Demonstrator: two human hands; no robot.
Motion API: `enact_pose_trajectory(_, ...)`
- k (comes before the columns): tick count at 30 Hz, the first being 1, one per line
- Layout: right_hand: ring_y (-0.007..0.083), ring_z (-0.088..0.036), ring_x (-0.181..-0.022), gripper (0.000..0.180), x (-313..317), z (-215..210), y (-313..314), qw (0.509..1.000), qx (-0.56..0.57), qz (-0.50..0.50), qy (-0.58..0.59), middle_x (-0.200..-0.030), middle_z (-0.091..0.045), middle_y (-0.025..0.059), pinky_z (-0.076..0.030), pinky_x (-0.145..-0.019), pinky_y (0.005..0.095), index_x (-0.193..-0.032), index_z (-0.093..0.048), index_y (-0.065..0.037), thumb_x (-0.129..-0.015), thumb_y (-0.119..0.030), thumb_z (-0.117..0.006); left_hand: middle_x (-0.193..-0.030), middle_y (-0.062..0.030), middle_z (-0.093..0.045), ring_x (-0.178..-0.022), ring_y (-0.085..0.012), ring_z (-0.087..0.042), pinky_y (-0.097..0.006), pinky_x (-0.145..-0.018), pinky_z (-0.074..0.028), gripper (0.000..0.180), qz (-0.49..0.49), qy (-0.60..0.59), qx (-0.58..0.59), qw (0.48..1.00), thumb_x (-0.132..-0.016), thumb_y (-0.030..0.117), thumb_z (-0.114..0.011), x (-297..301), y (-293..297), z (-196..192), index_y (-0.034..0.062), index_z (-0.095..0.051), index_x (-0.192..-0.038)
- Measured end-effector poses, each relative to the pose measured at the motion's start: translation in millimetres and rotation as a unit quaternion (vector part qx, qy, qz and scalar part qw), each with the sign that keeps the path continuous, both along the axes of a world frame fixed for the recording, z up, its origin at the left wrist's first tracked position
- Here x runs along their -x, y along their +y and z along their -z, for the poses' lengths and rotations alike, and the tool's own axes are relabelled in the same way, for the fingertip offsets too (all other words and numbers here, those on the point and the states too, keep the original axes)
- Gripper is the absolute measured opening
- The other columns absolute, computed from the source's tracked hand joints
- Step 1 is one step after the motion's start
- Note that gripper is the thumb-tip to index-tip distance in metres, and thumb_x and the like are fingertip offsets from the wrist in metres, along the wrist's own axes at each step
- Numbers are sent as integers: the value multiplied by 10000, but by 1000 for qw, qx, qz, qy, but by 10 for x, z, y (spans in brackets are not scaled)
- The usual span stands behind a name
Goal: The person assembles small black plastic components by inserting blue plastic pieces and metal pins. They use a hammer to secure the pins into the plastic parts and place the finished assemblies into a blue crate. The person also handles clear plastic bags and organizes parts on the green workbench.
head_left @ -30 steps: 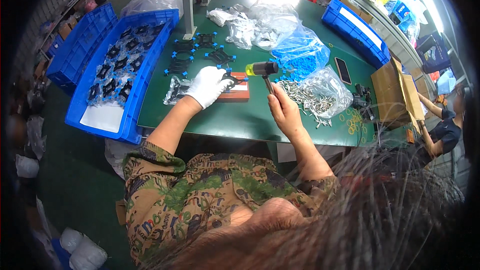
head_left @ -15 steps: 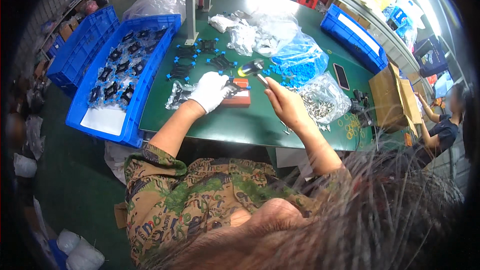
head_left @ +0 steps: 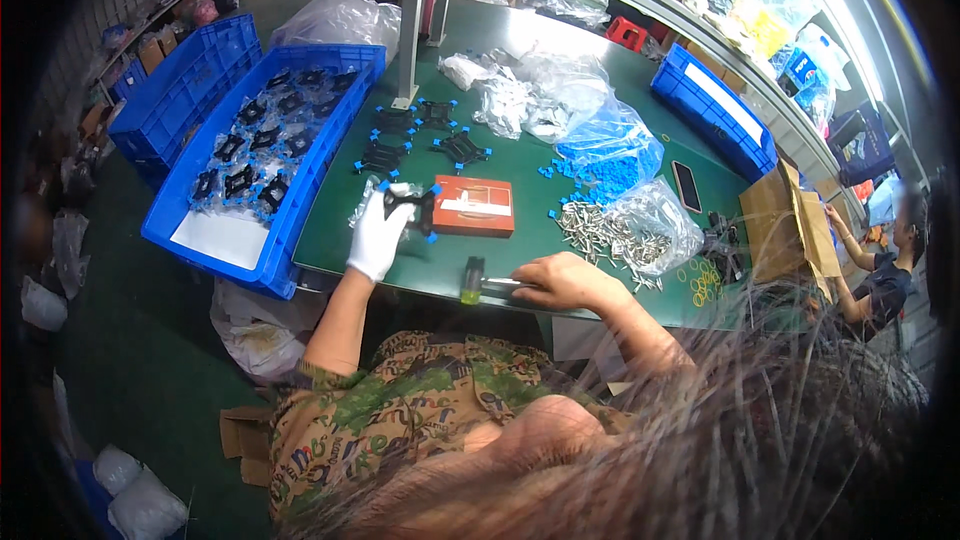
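My left hand (head_left: 376,240), in a white glove, grips a black X-shaped bracket (head_left: 418,204) with blue tips. It holds the bracket at the left side of a reddish-brown box (head_left: 474,220) lying flat on the green table. My right hand (head_left: 572,281), bare, is closed round the handle of a small hammer (head_left: 473,281) with a black and yellow-green head. The hammer is low by the table's front edge, apart from the bracket. Several similar brackets (head_left: 462,148) lie beyond the left hand. Clear plastic wrap (head_left: 362,202) shows beside the glove.
Left stands a blue crate (head_left: 215,245) of bagged brackets. To the right lie small blue caps (head_left: 600,180), metal pins (head_left: 590,228), a phone (head_left: 687,187) and yellow rings (head_left: 706,285). A metal post (head_left: 410,40) rises at the back. A co-worker (head_left: 885,280) is beside a cardboard box (head_left: 785,225).
My left hand has drawn the bracket off the box to its left. My right hand has lowered the hammer from above the table toward the front edge. The view has shifted slightly.
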State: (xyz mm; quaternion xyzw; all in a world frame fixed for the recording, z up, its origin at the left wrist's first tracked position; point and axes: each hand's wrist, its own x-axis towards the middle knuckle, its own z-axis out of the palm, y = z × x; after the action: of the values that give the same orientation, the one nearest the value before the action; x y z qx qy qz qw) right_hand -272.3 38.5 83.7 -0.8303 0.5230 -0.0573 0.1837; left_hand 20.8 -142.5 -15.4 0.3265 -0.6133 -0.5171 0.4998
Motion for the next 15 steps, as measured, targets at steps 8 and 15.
enact_pose_trajectory(8, 308, -654, -1052, 307, 127, 21, -673, 986, 159, -25, 33, -1007, -680, 98, -500, -931, 429, -1084, -733, -107, -984, -391, -674, -1040, -114, -721, -910, -191, -703, -342, -835, -558, 258, -60, -52, 38, 996, -1001, 39, -600, -246, 418, 224, -11, -629, -1252)
enact_pose_trajectory(15, 362, -695, -1010, 213, 1293, 92, -1428, 946, 190, 260, -23, -1038, -739, 154, -559, -864, 444, -1094, -773, -77, -976, -230, -683, -1013, -116, -711, -880, -193, -705, -335, -825, -575, 231, -66, 15, -9, 998, -960, -30, -643, -221, 460, 441, -21, -645, -1191)
